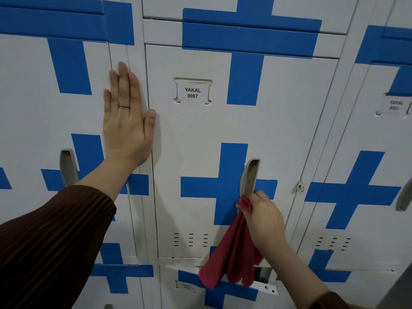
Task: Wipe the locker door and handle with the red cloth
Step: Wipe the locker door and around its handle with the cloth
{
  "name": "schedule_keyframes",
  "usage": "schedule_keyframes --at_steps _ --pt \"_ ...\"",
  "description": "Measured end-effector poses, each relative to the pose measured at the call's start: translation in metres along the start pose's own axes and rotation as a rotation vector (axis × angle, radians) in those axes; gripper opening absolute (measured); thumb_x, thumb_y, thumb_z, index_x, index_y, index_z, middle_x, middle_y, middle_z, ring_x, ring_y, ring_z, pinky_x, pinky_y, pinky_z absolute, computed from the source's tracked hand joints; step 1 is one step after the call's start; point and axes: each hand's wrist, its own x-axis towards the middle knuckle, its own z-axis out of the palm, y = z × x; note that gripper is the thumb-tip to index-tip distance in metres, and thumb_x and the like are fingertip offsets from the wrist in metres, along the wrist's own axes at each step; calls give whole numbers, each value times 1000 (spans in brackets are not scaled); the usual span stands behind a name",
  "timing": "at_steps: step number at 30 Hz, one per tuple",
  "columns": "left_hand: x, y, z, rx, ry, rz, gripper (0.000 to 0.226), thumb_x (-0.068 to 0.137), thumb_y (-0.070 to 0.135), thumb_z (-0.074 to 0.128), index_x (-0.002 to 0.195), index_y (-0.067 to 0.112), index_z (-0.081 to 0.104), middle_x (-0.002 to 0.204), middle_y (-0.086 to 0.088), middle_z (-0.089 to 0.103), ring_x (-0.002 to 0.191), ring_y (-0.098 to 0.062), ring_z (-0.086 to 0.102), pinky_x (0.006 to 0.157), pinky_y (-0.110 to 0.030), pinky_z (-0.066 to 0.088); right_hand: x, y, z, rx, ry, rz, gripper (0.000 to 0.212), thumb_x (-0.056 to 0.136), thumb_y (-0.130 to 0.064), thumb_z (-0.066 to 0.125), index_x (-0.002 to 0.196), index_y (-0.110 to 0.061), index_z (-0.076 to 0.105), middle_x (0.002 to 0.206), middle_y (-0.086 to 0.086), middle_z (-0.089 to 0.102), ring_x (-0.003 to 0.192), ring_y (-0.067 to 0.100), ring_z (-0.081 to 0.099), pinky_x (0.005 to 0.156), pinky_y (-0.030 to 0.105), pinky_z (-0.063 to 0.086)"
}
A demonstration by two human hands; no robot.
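Locker door [196,152] labelled YAKAL 0007, white with blue crosses. Right hand [260,216] pinches the red cloth [231,259] against the bottom end of the grey handle [249,177]; the cloth hangs below it. Left hand [127,117] is spread flat on the door's left edge, holding nothing.

The right hand [263,217] pinches the red cloth [231,253] against the handle's [249,177] lower end, at five o'clock. The left hand [127,114] lies flat at nine o'clock, beside locker door [200,152] 0007.
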Motion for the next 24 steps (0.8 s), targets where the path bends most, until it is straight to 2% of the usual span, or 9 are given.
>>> schedule_keyframes --at_steps 3,5,7,9,17,21,23,24 --pt "0 0 0 -1 6 2 61 97 30 23 146 -3 7 153 -25 5 142 -34 0 116 -33 -7 -1 4 0 146 29 16 22 87 -26 61 94 -7 66 82 0 53 70 17 50 60 26 38" --pt "0 0 1 -5 6 1 61 97 30 23 146 -4 7 153 -26 6 142 -35 0 116 -34 -7 -3 3 4 30 42 -1 21 84 -25 65 90 -5 67 78 5 56 62 22 54 53 31 45" --pt "0 0 1 -8 6 3 61 97 30 22 145 -4 8 152 -26 6 142 -35 1 116 -35 -6 -8 3 9 -113 62 -63 19 72 -19 77 79 -5 67 65 7 55 44 21 51 38 27 38" --pt "0 0 0 -9 9 5 61 97 30 22 145 -4 8 152 -27 7 141 -36 1 116 -35 -6 -9 1 10 -211 68 -106 25 59 -12 85 71 -5 65 57 6 53 35 19 45 35 22 27" --pt "0 0 0 -9 8 3 61 97 31 21 146 -4 7 153 -25 6 142 -34 1 116 -33 -7 -4 2 7 -146 86 -150 31 51 -10 89 63 -8 61 48 3 52 31 15 44 33 20 26" --pt "0 -1 0 -6 8 0 61 97 32 21 146 -3 7 153 -25 6 142 -34 0 116 -33 -7 -7 3 10 -160 83 -123 24 63 -14 84 74 -6 64 56 4 54 39 16 49 34 23 34" --pt "0 0 0 -8 6 2 61 97 31 21 146 -3 7 153 -25 6 142 -34 0 116 -33 -8 -4 0 7 -153 0 -69 19 86 -21 63 97 -7 62 78 6 60 62 17 56 51 24 40" --pt "0 0 0 -10 6 2 61 97 31 21 146 -3 7 153 -25 6 142 -34 0 116 -33 -8 -4 0 6 -85 -37 -53 22 92 -25 53 107 -8 58 89 6 60 73 17 56 60 23 41"
